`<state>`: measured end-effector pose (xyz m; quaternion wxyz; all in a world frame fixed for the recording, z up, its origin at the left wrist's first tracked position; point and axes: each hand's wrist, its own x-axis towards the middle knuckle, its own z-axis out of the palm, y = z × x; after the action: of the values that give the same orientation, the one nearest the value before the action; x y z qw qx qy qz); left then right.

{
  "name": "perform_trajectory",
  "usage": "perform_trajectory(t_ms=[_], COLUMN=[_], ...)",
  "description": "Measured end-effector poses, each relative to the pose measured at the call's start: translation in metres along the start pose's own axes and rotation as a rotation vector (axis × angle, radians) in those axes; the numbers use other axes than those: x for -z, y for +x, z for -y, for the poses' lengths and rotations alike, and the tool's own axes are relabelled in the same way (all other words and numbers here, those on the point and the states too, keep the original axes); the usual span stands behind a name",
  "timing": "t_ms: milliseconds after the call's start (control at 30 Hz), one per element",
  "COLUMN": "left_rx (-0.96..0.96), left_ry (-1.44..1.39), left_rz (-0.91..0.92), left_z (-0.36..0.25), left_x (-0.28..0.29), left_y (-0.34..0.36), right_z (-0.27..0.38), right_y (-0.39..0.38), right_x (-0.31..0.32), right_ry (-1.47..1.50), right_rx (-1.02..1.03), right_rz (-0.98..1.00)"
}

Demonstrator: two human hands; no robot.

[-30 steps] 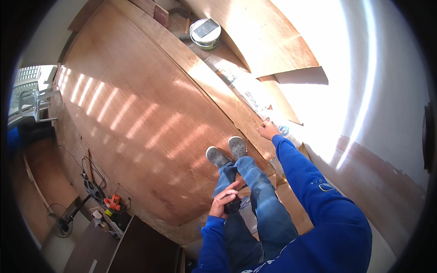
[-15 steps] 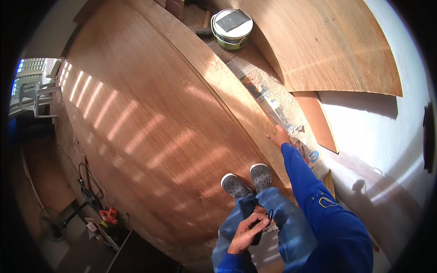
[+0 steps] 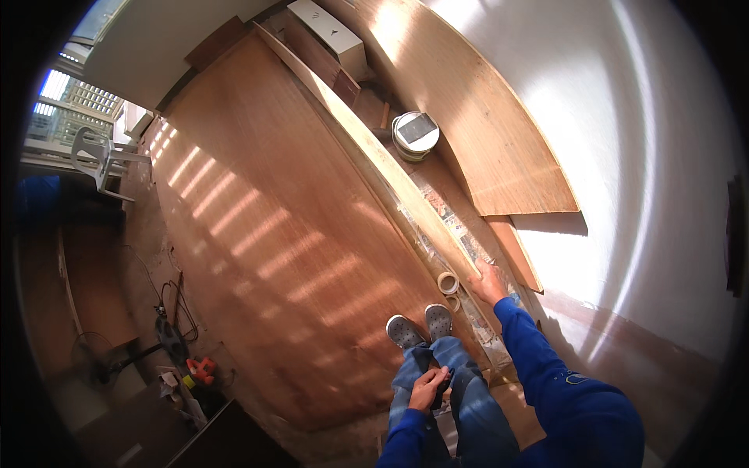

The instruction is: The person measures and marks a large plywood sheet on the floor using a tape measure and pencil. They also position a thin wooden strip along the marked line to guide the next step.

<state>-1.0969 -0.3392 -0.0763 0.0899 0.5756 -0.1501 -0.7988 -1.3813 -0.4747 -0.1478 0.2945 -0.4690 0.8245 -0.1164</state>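
My right hand (image 3: 489, 284) is closed around the near end of a long pale wooden plank (image 3: 388, 165). The plank is tipped up on its edge, and its far end reaches the back of the room. Under its raised side, two rolls of tape (image 3: 447, 282) lie beside a large reddish plywood sheet (image 3: 250, 257). In front of my legs, my left hand (image 3: 424, 390) is closed on a small black object (image 3: 443, 384); its exact kind is hidden by the fingers. My feet, in grey clogs (image 3: 404, 331), are on the plywood near its right edge.
A lidded bucket (image 3: 416, 134) stands beyond the plank, near a white box (image 3: 328, 35). A curved wood panel (image 3: 499, 140) leans on the right wall. Newspaper (image 3: 445, 210) lies beneath. At left are a chair (image 3: 101, 160), a fan (image 3: 92, 359) and an orange tool (image 3: 201, 370).
My right hand has gripped the plank and tilted it up from flat, which uncovers the tape rolls. The view has shifted, showing more of the far end. My left hand keeps the black object.
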Motion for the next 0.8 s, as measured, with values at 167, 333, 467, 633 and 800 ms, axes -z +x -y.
perform_trajectory(t_ms=[167,333,467,633,800], left_rx=[-0.024,-0.125,-0.194,-0.253,-0.383], left_ry=[0.358,0.815,0.872,0.889,0.852], left_rz=[0.166,0.261,0.192,0.1,0.107], left_z=[-0.051,-0.116,-0.145,-0.151,-0.152], left_x=[-0.049,-0.107,-0.122,-0.098,-0.101], left_y=[-0.072,-0.163,-0.223,-0.254,-0.251], right_z=[0.105,0.207,0.277,0.319,0.333], right_y=[-0.034,-0.063,-0.088,-0.11,-0.123], right_x=[0.105,0.156,0.177,0.186,0.192], right_ry=[-0.099,-0.214,-0.248,-0.223,-0.286], right_rx=[0.059,0.226,0.278,0.285,0.221], right_rz=[0.092,0.04,0.102,0.143,0.117])
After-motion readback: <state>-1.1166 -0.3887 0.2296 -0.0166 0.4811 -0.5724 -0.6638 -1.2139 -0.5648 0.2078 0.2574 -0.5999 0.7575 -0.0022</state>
